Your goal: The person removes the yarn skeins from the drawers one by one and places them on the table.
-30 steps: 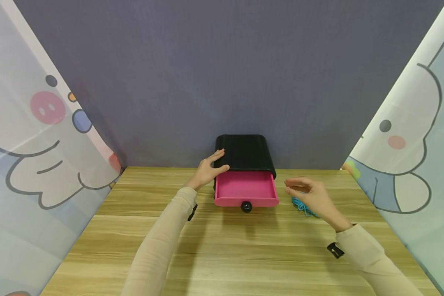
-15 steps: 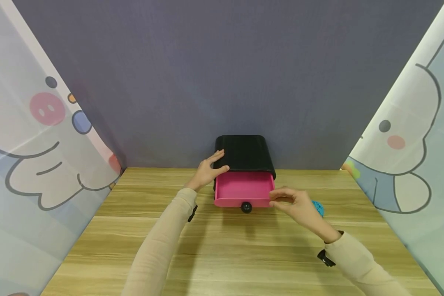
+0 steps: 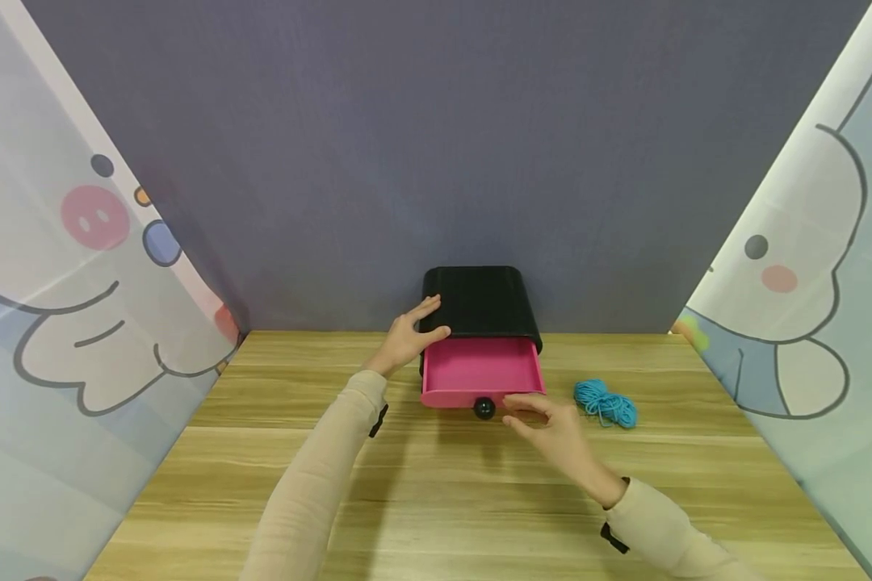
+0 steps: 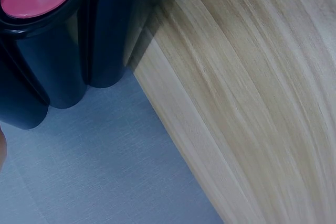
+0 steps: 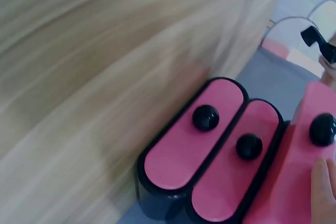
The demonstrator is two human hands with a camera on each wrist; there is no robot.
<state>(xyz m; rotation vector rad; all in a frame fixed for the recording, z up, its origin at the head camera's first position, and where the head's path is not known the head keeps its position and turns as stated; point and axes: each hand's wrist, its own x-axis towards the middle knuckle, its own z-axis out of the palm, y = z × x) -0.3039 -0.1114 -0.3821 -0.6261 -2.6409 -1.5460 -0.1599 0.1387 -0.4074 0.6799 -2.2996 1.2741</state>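
Observation:
A black drawer cabinet (image 3: 483,298) stands against the back wall, its pink top drawer (image 3: 446,399) pulled out and empty. My left hand (image 3: 403,339) rests on the cabinet's upper left front edge, thumb apart from the fingers. Just right of the drawer's round black knob (image 3: 484,407) is my right hand (image 3: 559,432), thumb and fingers apart around nothing. In the right wrist view, its fingertips (image 5: 321,187) are close to the drawer front beside the knob; whether they touch it, I cannot tell. A bundle of blue cord (image 3: 605,403) lies on the table, right of the cabinet.
Two more pink drawers, a middle one (image 5: 241,177) and a bottom one (image 5: 197,135), are pushed in below, each with a black knob. The wooden table (image 3: 436,516) ends at a grey back wall (image 3: 436,161). Printed cartoon panels stand on both sides.
My right hand has moved left from above the blue cord, past the drawer's right corner, to beside the knob. The cord is now fully uncovered. My left hand and the drawer have stayed put.

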